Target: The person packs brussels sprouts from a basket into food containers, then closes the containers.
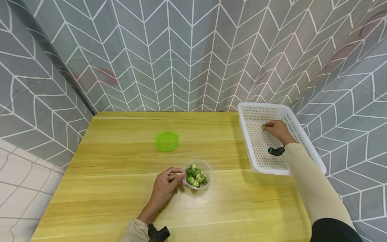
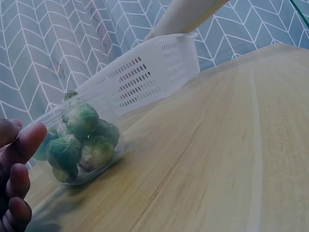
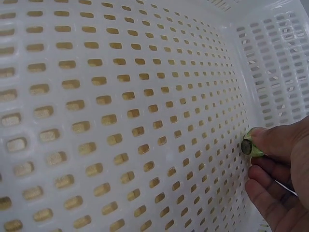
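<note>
My right hand is inside a white perforated plastic basket. Between thumb and fingers it pinches a Brussels sprout, whose cut stem end faces the right wrist camera. On the table, my left hand grips the left rim of a clear round plastic container. Several green Brussels sprouts are piled in the container; the left wrist view shows them through its wall, with one poking above the rim.
A translucent green round lid lies flat behind the container on the wooden table. The basket stands at the table's right side. Grey patterned curtains hang along the back and both sides.
</note>
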The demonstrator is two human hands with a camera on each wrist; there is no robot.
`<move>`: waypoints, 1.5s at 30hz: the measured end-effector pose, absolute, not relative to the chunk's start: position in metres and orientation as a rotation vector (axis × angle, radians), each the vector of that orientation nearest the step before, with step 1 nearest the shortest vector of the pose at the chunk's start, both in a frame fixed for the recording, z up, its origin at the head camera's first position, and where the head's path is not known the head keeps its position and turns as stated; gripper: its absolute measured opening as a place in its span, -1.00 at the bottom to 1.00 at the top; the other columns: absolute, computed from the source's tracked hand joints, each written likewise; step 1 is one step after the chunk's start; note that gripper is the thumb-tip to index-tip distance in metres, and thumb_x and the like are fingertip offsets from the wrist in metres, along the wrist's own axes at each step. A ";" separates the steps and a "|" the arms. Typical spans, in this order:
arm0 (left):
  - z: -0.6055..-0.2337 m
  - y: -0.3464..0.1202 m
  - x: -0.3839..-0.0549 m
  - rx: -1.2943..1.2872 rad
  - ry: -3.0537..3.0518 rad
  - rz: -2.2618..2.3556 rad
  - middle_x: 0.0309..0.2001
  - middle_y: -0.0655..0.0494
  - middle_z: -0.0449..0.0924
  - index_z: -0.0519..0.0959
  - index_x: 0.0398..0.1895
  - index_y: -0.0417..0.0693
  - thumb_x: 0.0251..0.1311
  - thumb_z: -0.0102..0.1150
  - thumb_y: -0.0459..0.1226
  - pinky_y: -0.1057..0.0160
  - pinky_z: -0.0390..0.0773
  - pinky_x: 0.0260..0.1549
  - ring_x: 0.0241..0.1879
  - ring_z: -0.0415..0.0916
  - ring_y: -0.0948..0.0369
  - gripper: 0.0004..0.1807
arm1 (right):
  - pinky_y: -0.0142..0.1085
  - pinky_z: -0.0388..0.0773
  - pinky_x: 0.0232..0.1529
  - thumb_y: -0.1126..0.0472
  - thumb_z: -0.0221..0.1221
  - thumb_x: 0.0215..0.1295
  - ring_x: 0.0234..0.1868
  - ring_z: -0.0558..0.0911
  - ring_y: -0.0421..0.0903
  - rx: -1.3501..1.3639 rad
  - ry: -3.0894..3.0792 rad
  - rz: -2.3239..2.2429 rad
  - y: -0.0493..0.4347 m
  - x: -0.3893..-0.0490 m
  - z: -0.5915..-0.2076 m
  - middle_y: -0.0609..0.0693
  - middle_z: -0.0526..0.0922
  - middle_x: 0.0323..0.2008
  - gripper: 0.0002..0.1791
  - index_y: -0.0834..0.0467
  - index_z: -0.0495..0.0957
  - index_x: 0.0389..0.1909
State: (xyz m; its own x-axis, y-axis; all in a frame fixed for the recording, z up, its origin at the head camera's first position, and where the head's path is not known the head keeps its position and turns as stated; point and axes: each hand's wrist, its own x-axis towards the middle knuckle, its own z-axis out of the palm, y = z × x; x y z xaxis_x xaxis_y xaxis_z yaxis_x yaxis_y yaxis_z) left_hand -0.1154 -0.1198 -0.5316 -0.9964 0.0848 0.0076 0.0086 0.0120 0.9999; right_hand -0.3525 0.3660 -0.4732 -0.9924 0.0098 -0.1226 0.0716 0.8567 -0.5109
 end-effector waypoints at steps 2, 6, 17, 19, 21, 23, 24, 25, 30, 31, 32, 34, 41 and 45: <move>-0.531 -0.120 -0.115 0.123 2.199 2.166 -0.47 -0.03 0.73 0.65 -0.02 -0.12 0.33 0.31 -0.14 0.29 0.45 -0.60 -0.61 0.45 0.03 -0.72 | 0.14 0.48 0.11 0.09 0.18 0.45 0.11 0.54 0.32 0.068 2.930 -0.808 0.367 -0.351 -0.474 0.40 0.57 0.11 -0.50 0.41 0.50 0.19; -0.531 -0.120 -0.115 0.136 2.201 2.159 -0.46 -0.01 0.74 0.65 0.00 -0.12 0.35 0.29 -0.16 0.26 0.48 -0.60 -0.59 0.46 -0.03 -0.72 | 0.13 0.49 0.09 0.08 0.19 0.45 0.09 0.54 0.31 0.088 2.935 -0.814 0.368 -0.349 -0.474 0.39 0.58 0.09 -0.53 0.39 0.51 0.14; -0.531 -0.119 -0.116 0.110 2.191 2.162 -0.48 0.00 0.73 0.67 -0.05 -0.06 0.31 0.33 -0.10 0.26 0.47 -0.60 -0.60 0.46 0.01 -0.72 | 0.15 0.49 0.06 0.07 0.19 0.45 0.05 0.56 0.33 0.038 2.998 -0.738 0.371 -0.348 -0.474 0.40 0.62 0.04 -0.56 0.39 0.57 0.08; -0.531 -0.119 -0.117 0.108 2.197 2.156 -0.48 -0.01 0.73 0.67 -0.05 -0.06 0.31 0.33 -0.10 0.27 0.47 -0.60 -0.60 0.46 0.03 -0.73 | 0.15 0.49 0.05 0.08 0.20 0.45 0.05 0.56 0.33 0.038 3.002 -0.743 0.371 -0.349 -0.476 0.40 0.62 0.03 -0.56 0.39 0.57 0.09; -0.531 -0.119 -0.117 0.104 2.198 2.151 -0.48 -0.01 0.73 0.67 -0.06 -0.05 0.31 0.33 -0.10 0.29 0.46 -0.59 -0.60 0.46 0.04 -0.72 | 0.13 0.50 0.05 0.08 0.21 0.44 0.04 0.57 0.31 0.040 3.005 -0.750 0.372 -0.350 -0.478 0.39 0.63 0.03 -0.56 0.38 0.57 0.10; -0.531 -0.119 -0.117 0.100 2.194 2.151 -0.48 -0.02 0.73 0.67 -0.06 -0.06 0.31 0.33 -0.10 0.29 0.46 -0.59 -0.60 0.46 0.05 -0.72 | 0.11 0.51 0.03 0.09 0.22 0.43 0.03 0.59 0.30 0.047 3.004 -0.762 0.373 -0.350 -0.479 0.37 0.64 0.02 -0.56 0.36 0.57 0.11; -0.531 -0.119 -0.117 0.100 2.190 2.153 -0.48 -0.02 0.73 0.67 -0.06 -0.06 0.31 0.33 -0.10 0.29 0.46 -0.58 -0.60 0.46 0.05 -0.72 | 0.11 0.52 0.02 0.10 0.22 0.42 0.02 0.59 0.30 0.046 3.009 -0.765 0.373 -0.351 -0.479 0.37 0.65 0.01 -0.57 0.36 0.58 0.10; -0.531 -0.119 -0.117 0.098 2.189 2.154 -0.48 -0.03 0.73 0.67 -0.06 -0.06 0.31 0.33 -0.11 0.30 0.46 -0.58 -0.60 0.46 0.05 -0.73 | 0.09 0.53 0.00 0.10 0.22 0.41 0.01 0.60 0.29 0.049 3.011 -0.770 0.373 -0.351 -0.479 0.37 0.65 0.00 -0.57 0.36 0.58 0.10; -0.530 -0.119 -0.117 0.104 2.174 2.165 -0.47 -0.04 0.73 0.67 -0.06 -0.10 0.30 0.34 -0.13 0.30 0.45 -0.59 -0.59 0.45 0.04 -0.73 | 0.05 0.54 -0.06 0.13 0.23 0.39 -0.05 0.61 0.25 0.054 3.033 -0.776 0.370 -0.350 -0.478 0.34 0.67 -0.05 -0.61 0.36 0.60 0.04; -0.530 -0.119 -0.117 0.105 2.172 2.166 -0.47 -0.04 0.73 0.67 -0.06 -0.10 0.30 0.34 -0.12 0.30 0.45 -0.59 -0.59 0.45 0.05 -0.73 | 0.06 0.54 -0.06 0.13 0.23 0.39 -0.04 0.61 0.25 0.055 3.031 -0.773 0.370 -0.349 -0.477 0.34 0.67 -0.05 -0.62 0.36 0.60 0.04; -0.530 -0.119 -0.117 0.108 2.169 2.168 -0.47 -0.03 0.73 0.67 -0.06 -0.10 0.31 0.34 -0.12 0.30 0.45 -0.59 -0.60 0.45 0.05 -0.73 | 0.07 0.53 -0.05 0.13 0.23 0.39 -0.04 0.61 0.26 0.050 3.032 -0.770 0.370 -0.349 -0.477 0.35 0.67 -0.05 -0.62 0.36 0.61 0.04; -0.530 -0.119 -0.117 0.115 2.170 2.167 -0.47 -0.01 0.73 0.66 -0.06 -0.10 0.31 0.33 -0.12 0.30 0.45 -0.59 -0.60 0.45 0.06 -0.72 | 0.11 0.52 -0.02 0.14 0.21 0.41 -0.02 0.60 0.29 0.030 3.027 -0.768 0.369 -0.348 -0.475 0.39 0.65 -0.02 -0.61 0.38 0.59 0.07; -0.531 -0.121 -0.117 0.126 2.174 2.173 -0.47 0.04 0.74 0.66 -0.03 -0.10 0.32 0.32 -0.11 0.28 0.47 -0.61 -0.60 0.47 0.08 -0.71 | 0.13 0.52 0.01 0.10 0.19 0.46 0.01 0.59 0.32 -0.007 3.030 -0.814 0.368 -0.347 -0.468 0.41 0.63 0.02 -0.57 0.38 0.58 0.11; -0.532 -0.122 -0.116 0.092 2.176 2.169 -0.47 0.04 0.74 0.67 -0.04 0.00 0.31 0.32 -0.07 0.31 0.45 -0.61 -0.61 0.46 0.13 -0.72 | 0.13 0.53 -0.01 0.08 0.19 0.47 0.02 0.59 0.31 -0.034 3.010 -0.865 0.364 -0.345 -0.463 0.41 0.62 0.04 -0.55 0.37 0.57 0.14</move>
